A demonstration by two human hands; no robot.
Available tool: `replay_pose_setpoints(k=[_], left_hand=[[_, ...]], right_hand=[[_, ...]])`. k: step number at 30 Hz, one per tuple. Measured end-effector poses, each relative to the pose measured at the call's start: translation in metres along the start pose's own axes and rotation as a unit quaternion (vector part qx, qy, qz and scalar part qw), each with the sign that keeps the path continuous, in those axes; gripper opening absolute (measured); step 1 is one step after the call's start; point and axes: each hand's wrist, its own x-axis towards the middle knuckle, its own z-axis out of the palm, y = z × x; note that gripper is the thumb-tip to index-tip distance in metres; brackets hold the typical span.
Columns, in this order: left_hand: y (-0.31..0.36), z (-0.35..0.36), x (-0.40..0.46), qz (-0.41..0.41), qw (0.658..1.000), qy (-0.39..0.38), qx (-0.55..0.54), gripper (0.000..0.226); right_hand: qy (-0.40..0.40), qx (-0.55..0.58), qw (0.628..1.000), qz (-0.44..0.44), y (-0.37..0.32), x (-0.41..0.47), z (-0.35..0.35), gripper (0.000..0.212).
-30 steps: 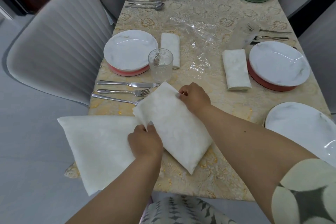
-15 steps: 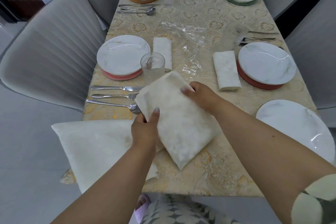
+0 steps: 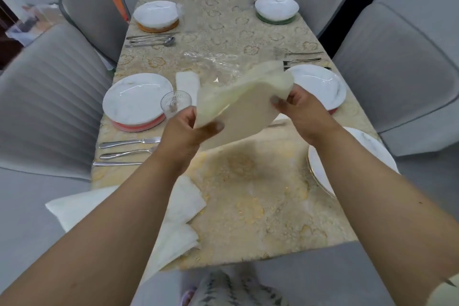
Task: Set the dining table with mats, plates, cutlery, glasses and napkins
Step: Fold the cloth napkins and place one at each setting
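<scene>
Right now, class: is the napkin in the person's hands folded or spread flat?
Folded. The napkin shows doubled layers along its upper edge, held above the table by the left hand and right hand.

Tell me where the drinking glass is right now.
In the head view, the drinking glass stands left of centre, beside the plate on the red mat, just beyond the left hand.

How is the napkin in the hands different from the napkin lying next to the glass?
The held napkin is up in the air, gripped by the left hand and right hand; the folded napkin lies flat on the table, untouched. The held napkin is larger and bent, blurred; the folded napkin is a narrow, neat strip. Both are white cloth.
</scene>
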Motion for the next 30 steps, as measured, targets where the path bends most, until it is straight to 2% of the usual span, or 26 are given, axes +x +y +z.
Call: replay_pose_setpoints(k=[5, 8, 11, 14, 17, 20, 23, 25, 27, 30], left_hand=[[-0.056, 0.003, -0.039, -0.090, 0.989, -0.048, 0.107, 0.040], [-0.088, -0.001, -0.059, -0.151, 0.961, -0.105, 0.204, 0.043], [-0.106, -0.002, -0.069, -0.178, 0.940, -0.126, 0.264, 0.031], [-0.110, -0.002, -0.073, -0.178, 0.933, -0.106, 0.293, 0.032], [-0.110, 0.002, -0.078, -0.188, 0.930, -0.055, 0.312, 0.045], [-0.114, 0.005, -0.078, -0.198, 0.917, -0.009, 0.347, 0.047], [-0.116, 0.010, -0.076, -0.203, 0.909, 0.022, 0.364, 0.048], [-0.116, 0.015, -0.078, -0.211, 0.917, 0.039, 0.338, 0.046], [-0.116, 0.019, -0.084, -0.222, 0.933, 0.054, 0.278, 0.046], [-0.120, 0.021, -0.096, -0.219, 0.941, 0.052, 0.252, 0.050]], right_hand=[[-0.059, -0.123, 0.985, 0.110, 0.055, -0.050, -0.011, 0.019], [-0.099, -0.217, 0.951, 0.197, 0.086, -0.077, -0.011, 0.024], [-0.110, -0.236, 0.936, 0.237, 0.101, -0.095, -0.008, 0.018], [-0.097, -0.257, 0.934, 0.228, 0.102, -0.100, -0.003, 0.020], [-0.068, -0.291, 0.929, 0.219, 0.104, -0.098, 0.004, 0.020], [-0.032, -0.303, 0.920, 0.246, 0.105, -0.094, 0.011, 0.028], [-0.032, -0.311, 0.915, 0.254, 0.102, -0.095, 0.017, 0.038], [-0.026, -0.274, 0.924, 0.265, 0.103, -0.096, 0.019, 0.047], [-0.001, -0.249, 0.933, 0.260, 0.105, -0.098, 0.018, 0.045], [0.028, -0.265, 0.930, 0.255, 0.109, -0.104, 0.016, 0.047]])
